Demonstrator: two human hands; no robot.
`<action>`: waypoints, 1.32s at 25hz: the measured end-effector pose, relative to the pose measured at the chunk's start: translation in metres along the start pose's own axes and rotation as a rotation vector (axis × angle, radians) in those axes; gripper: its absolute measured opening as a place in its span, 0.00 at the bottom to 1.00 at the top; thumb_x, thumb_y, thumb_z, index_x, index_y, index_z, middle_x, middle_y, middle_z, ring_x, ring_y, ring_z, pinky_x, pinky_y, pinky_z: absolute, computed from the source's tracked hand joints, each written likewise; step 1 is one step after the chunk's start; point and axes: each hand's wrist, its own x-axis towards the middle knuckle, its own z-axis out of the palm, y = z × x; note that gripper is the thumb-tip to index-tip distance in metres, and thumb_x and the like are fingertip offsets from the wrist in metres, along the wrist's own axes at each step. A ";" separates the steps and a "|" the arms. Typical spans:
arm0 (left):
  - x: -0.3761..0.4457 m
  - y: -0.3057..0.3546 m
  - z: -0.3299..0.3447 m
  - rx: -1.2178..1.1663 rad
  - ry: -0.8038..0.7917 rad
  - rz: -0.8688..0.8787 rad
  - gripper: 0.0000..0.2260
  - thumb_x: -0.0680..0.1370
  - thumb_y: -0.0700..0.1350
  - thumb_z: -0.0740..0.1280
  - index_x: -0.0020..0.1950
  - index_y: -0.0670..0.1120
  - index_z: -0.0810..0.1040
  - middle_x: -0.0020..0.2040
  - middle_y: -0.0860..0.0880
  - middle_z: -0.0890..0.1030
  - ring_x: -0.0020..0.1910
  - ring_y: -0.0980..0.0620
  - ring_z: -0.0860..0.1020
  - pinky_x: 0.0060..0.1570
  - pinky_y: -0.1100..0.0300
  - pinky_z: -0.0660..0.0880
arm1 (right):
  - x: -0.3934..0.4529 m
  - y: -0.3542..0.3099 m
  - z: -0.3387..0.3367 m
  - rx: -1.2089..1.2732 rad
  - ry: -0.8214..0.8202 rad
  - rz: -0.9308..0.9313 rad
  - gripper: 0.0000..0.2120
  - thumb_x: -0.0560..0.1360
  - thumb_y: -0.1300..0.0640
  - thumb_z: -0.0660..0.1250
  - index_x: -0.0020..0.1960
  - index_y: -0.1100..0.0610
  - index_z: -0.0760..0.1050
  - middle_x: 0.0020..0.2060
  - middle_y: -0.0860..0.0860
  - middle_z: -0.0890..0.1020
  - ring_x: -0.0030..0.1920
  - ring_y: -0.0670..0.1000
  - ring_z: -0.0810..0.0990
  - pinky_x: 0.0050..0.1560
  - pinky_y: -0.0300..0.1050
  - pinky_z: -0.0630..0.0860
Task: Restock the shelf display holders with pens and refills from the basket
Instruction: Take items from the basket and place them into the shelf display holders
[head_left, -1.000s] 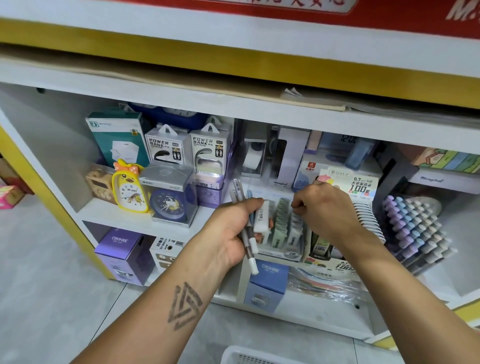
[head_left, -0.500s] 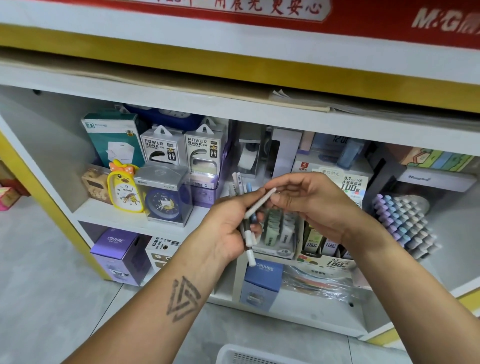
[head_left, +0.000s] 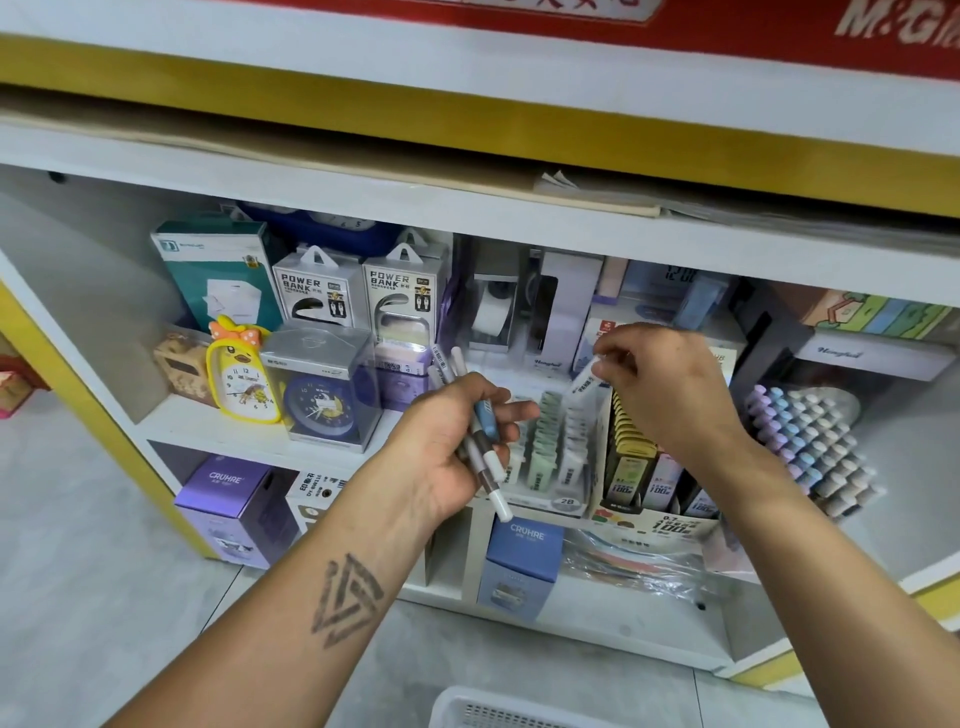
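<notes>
White shelving (head_left: 218, 431) trimmed in yellow fills the view, stocked with boxes and clocks. At centre, the left hand (head_left: 447, 447) is clenched around a bundle of pens (head_left: 485, 436), their white caps pointing toward 5 o'clock. At 2 o'clock from it, the right hand (head_left: 670, 384) pinches a single white pen (head_left: 584, 382) by its upper end, its lower part dipping into the display holder (head_left: 566, 501) of refill packs. Beside that holder at 3 o'clock stands a carton of lead boxes (head_left: 654, 522). At 6 o'clock, the white basket (head_left: 467, 709) peeks from the bottom edge.
</notes>
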 end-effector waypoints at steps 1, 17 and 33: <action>0.000 0.000 0.000 -0.007 -0.004 0.002 0.04 0.78 0.39 0.61 0.52 0.42 0.72 0.44 0.37 0.85 0.24 0.51 0.73 0.22 0.66 0.66 | -0.001 -0.001 0.002 -0.072 0.017 -0.034 0.05 0.76 0.56 0.73 0.51 0.54 0.83 0.43 0.51 0.86 0.44 0.55 0.82 0.42 0.47 0.78; 0.000 -0.003 -0.006 -0.016 0.091 -0.010 0.05 0.78 0.39 0.65 0.48 0.38 0.78 0.35 0.42 0.76 0.26 0.50 0.75 0.22 0.65 0.68 | -0.001 -0.016 0.026 -0.416 -0.217 -0.044 0.08 0.75 0.61 0.69 0.51 0.49 0.81 0.45 0.51 0.82 0.46 0.55 0.81 0.43 0.47 0.78; -0.003 -0.006 0.004 0.042 0.097 0.128 0.19 0.73 0.39 0.74 0.64 0.39 0.78 0.47 0.41 0.86 0.35 0.51 0.81 0.21 0.67 0.65 | -0.004 -0.037 -0.005 0.940 -0.611 0.450 0.15 0.78 0.45 0.68 0.52 0.58 0.81 0.42 0.59 0.87 0.38 0.55 0.85 0.34 0.44 0.78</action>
